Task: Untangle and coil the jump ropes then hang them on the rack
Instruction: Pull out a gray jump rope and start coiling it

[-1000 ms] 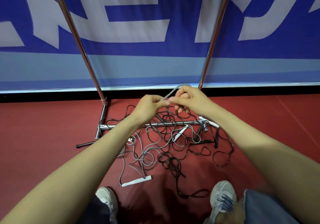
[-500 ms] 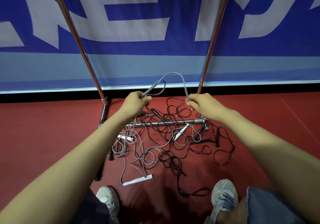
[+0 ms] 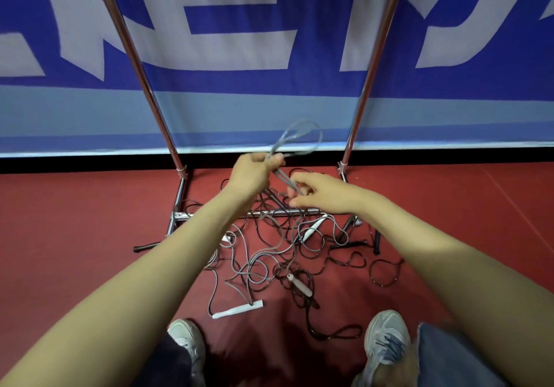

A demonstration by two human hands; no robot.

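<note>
Head view: the hands, apart half a second ago with the grey rope (image 3: 278,143) arched between them, have drawn close. The left hand (image 3: 253,175) grips its gathered loops. The right hand (image 3: 322,193) pinches the strand just below. The other ropes (image 3: 287,254) lie tangled on the floor (image 3: 90,221) at the rack (image 3: 374,56).

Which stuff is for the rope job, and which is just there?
For the job: grey rope, black rope, rack, left hand, right hand.
Just there: banner, shoes, floor.
</note>
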